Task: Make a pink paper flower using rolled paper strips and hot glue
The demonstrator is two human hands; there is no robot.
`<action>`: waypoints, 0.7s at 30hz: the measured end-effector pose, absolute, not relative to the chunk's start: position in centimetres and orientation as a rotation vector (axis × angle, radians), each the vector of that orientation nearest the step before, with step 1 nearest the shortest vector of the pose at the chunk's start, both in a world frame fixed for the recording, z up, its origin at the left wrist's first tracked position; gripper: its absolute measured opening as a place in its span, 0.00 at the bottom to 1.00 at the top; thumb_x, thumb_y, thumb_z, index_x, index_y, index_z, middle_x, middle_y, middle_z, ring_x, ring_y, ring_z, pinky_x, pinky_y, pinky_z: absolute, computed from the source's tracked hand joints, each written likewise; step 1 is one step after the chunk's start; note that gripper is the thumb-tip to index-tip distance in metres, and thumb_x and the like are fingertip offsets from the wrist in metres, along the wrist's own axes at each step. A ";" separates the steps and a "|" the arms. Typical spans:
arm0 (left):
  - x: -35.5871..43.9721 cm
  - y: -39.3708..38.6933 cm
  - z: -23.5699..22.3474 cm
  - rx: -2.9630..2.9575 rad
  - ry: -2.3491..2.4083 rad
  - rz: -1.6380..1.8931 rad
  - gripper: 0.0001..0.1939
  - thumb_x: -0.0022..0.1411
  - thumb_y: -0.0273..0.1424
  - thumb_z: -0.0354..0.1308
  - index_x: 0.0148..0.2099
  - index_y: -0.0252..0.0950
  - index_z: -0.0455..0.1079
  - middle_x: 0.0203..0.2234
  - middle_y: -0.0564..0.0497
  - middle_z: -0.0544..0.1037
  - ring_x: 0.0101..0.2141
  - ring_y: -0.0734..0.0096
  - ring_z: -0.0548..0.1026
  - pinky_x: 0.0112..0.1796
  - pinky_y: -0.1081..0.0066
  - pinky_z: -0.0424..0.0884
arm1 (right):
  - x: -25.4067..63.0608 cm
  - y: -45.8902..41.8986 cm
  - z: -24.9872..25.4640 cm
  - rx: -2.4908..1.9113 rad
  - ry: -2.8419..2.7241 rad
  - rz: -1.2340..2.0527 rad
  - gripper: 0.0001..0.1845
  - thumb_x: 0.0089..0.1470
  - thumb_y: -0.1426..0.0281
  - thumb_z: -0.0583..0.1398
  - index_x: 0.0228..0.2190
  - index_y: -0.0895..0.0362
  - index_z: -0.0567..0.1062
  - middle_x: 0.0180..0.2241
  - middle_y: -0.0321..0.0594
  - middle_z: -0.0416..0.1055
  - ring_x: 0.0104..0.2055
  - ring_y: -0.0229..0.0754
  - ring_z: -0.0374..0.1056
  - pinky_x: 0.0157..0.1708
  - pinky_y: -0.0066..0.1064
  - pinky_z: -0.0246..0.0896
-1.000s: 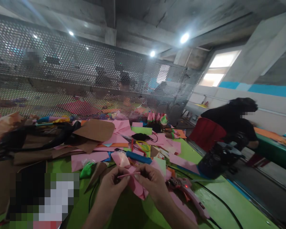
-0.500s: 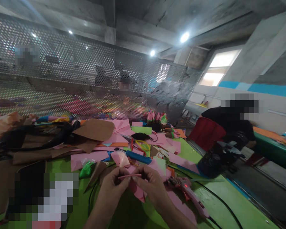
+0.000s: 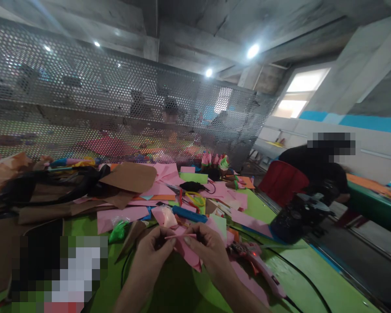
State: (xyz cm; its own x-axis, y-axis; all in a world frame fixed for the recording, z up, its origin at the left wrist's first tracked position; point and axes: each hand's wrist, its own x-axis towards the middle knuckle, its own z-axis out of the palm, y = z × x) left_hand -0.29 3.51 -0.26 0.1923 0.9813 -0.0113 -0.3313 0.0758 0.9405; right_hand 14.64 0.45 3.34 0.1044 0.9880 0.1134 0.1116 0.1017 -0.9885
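Note:
Both of my hands pinch one narrow strip of pink paper [image 3: 180, 236] over the near part of the green table [image 3: 179, 300]. My left hand [image 3: 154, 252] has thumb and fingers closed on its left end. At the other end, my right hand [image 3: 208, 248] grips it between thumb and fingers. Below and behind the strip is a larger pink paper piece [image 3: 189, 255], partly covered by my right hand. A pink glue gun [image 3: 262, 267] with a lit red light lies to the right of my right hand. Left of my left hand is a green plastic bag [image 3: 119, 230].
Beyond my hands lie a blue tube-like tool [image 3: 189, 214], yellow-handled scissors [image 3: 195, 199] and many pink paper sheets [image 3: 164, 174]. Brown sheets [image 3: 130, 177] cover the left side. A perforated metal screen [image 3: 117, 108] stands behind. A person [image 3: 313, 156] sits at right; black cables cross the table.
The pink strip has shifted slightly right and up between my fingers and looks thinner, more edge-on. My right thumb has moved a little. The person at right has leaned slightly.

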 end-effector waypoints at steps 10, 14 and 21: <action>-0.7 3.8 -0.5 0.976 0.792 1.148 0.13 0.48 0.38 0.68 0.33 0.33 0.76 0.23 0.50 0.78 0.26 0.70 0.74 0.30 0.73 0.69 | 14.9 0.6 2.8 -1.226 -1.221 1.073 0.11 0.47 0.63 0.67 0.27 0.57 0.74 0.25 0.35 0.70 0.27 0.38 0.64 0.27 0.28 0.58; -0.8 3.9 -0.6 0.936 0.799 1.151 0.13 0.48 0.37 0.69 0.33 0.33 0.75 0.23 0.52 0.78 0.25 0.72 0.74 0.29 0.75 0.69 | 15.0 0.8 2.2 -1.147 -1.118 1.172 0.14 0.45 0.61 0.69 0.29 0.56 0.74 0.28 0.37 0.73 0.29 0.41 0.69 0.31 0.33 0.65; -0.8 3.9 -0.7 0.923 0.778 1.174 0.12 0.50 0.37 0.68 0.31 0.33 0.74 0.21 0.52 0.78 0.24 0.74 0.73 0.28 0.77 0.68 | 15.1 1.0 1.8 -1.110 -1.061 1.235 0.17 0.42 0.60 0.71 0.30 0.56 0.73 0.28 0.39 0.75 0.30 0.44 0.73 0.33 0.36 0.68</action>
